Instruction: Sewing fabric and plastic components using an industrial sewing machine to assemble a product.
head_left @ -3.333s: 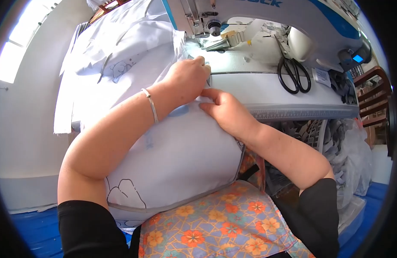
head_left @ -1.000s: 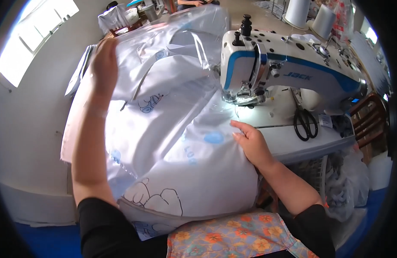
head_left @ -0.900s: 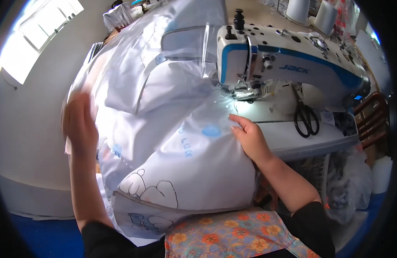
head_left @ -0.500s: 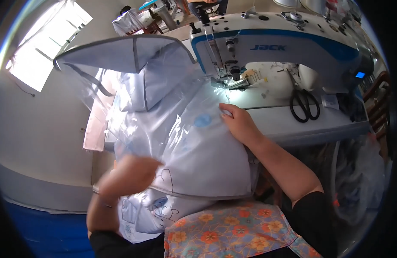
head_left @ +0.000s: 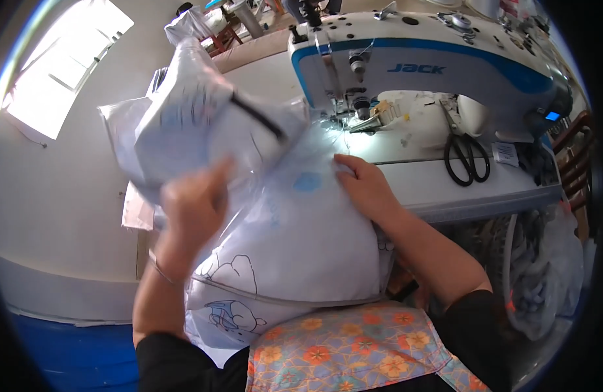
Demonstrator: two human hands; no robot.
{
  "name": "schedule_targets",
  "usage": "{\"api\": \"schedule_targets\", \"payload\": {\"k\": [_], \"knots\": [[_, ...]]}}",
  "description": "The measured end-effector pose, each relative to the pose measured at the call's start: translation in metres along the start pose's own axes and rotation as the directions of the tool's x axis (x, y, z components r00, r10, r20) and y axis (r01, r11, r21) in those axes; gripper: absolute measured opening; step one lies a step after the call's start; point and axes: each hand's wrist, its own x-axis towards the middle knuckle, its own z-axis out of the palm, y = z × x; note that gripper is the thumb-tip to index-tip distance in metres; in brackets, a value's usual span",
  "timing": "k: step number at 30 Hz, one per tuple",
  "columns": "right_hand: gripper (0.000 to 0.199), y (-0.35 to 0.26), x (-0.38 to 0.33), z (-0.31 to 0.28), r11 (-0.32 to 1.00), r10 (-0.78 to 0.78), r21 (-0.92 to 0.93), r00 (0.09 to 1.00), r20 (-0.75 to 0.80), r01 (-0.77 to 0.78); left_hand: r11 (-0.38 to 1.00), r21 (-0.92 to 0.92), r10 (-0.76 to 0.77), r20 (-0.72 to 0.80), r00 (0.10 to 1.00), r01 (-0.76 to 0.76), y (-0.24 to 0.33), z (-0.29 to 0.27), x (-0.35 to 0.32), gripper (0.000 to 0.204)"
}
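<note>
A pale fabric piece (head_left: 314, 242) with clear plastic over it and line drawings along its grey-bound lower edge spreads from the sewing machine's needle area (head_left: 344, 124) down over my lap. My right hand (head_left: 368, 189) pinches its right edge between thumb and fingers, just below the lit presser foot. My left hand (head_left: 197, 202), smeared by motion, is at the left part of the piece, and its grip cannot be made out. Beyond that hand, a blurred raised fold (head_left: 184, 117) with a dark binding strip stands up off the table.
Black-handled scissors (head_left: 468, 157) lie on the machine bed, right of the needle. A white and blue sewing machine (head_left: 432, 72) spans the back right. Pink cloth (head_left: 138, 208) hangs at the table's left end. A clear plastic bag (head_left: 543, 261) is at the lower right.
My left hand has moved up and away from me. The far part of the piece has swung up and folded into a peak. My right hand stays by the needle.
</note>
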Motion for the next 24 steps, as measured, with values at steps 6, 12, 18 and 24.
{"api": "schedule_targets", "payload": {"k": [6, 12, 18, 24], "knots": [[0.055, -0.007, 0.0, 0.026, 0.924, 0.121, 0.358, 0.99, 0.065, -0.137, 0.915, -0.132, -0.262, 0.524, 0.811, 0.381, -0.006, 0.072, -0.101, 0.052], [0.058, -0.022, -0.019, 0.059, 0.657, 0.192, 0.749, 0.979, -0.063, -0.08, 0.958, -0.058, -0.193, 0.59, 0.784, 0.28, -0.052, 0.08, -0.065, 0.052], [0.043, -0.018, -0.03, 0.042, 0.436, 0.167, 0.885, 0.981, 0.1, -0.165, 0.991, -0.095, -0.052, 0.364, 0.93, 0.092, -0.052, 0.056, -0.082, 0.048], [0.045, -0.013, -0.028, 0.045, 0.45, 0.17, 0.878, 0.981, 0.094, -0.162, 0.997, -0.071, 0.002, 0.372, 0.928, 0.027, -0.054, 0.027, -0.091, 0.045]]}}
